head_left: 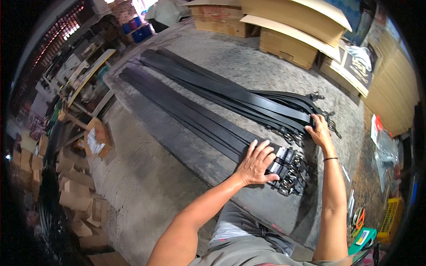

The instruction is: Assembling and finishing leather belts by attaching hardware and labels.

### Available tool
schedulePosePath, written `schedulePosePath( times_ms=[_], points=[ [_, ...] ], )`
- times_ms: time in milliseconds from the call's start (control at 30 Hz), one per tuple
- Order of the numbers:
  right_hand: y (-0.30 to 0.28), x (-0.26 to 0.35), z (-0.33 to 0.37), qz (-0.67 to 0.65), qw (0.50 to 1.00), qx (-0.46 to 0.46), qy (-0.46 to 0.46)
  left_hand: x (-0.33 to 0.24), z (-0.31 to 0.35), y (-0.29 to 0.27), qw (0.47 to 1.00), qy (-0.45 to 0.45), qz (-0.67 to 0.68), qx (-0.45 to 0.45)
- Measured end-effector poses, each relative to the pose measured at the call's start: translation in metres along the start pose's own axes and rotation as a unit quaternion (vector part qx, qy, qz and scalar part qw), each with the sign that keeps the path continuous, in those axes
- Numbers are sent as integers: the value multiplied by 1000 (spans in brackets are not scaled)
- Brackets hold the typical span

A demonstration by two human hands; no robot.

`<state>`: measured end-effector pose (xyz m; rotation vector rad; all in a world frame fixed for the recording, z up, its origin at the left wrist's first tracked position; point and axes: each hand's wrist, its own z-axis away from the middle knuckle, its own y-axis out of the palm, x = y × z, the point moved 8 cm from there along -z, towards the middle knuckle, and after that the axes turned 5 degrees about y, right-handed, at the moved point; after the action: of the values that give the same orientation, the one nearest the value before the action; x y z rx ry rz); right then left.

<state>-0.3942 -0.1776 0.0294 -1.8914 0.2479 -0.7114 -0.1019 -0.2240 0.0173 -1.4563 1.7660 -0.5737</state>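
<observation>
Two long bundles of black belts lie side by side on the worn grey table (177, 150). My left hand (257, 164) rests flat, fingers spread, on the near bundle of belts (191, 113), just beside its cluster of metal buckles (293, 175). Small white labels show on the straps there. At the right end of the far bundle (222, 91), the fingers of my right hand (318, 131) close on the end of a top belt (279, 108). Dark buckles and curved straps lie around that hand; its fingertips are partly hidden.
Cardboard boxes (288, 46) stand along the table's far side. To the right are a clear plastic bag (385, 153), orange-handled scissors (360, 218), a green tool (363, 239) and a yellow basket (390, 217). Cardboard pieces (77, 195) pile up on the floor at left.
</observation>
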Motion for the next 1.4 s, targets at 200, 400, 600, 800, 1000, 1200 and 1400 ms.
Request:
schedulePosePath(
  times_ms=[200, 400, 600, 800, 1000, 1200, 1400],
  points=[
    [-12, 18, -9, 22, 999, 34, -3, 4, 2, 3, 1000, -17, -6, -3],
    [-23, 8, -19, -35, 999, 24, -16, 4, 0, 2, 1000, -20, -5, 7],
    [-29, -62, -45, -15, 994, -58, 95, 5, -1, 0, 1000, -26, -12, 12],
    [6, -95, -47, 27, 985, 99, 137, 7, 0, 4, 1000, -26, -7, 15],
    [-13, -89, -43, 35, 994, 28, 103, 7, 0, 3, 1000, -21, -3, 10],
    [-84, -51, -66, -156, 980, -111, 47, 7, 0, 2, 999, -31, -13, 15],
    [-163, 53, -28, -268, 940, -203, -51, 8, 2, 2, 999, -33, -26, 2]
  ],
)
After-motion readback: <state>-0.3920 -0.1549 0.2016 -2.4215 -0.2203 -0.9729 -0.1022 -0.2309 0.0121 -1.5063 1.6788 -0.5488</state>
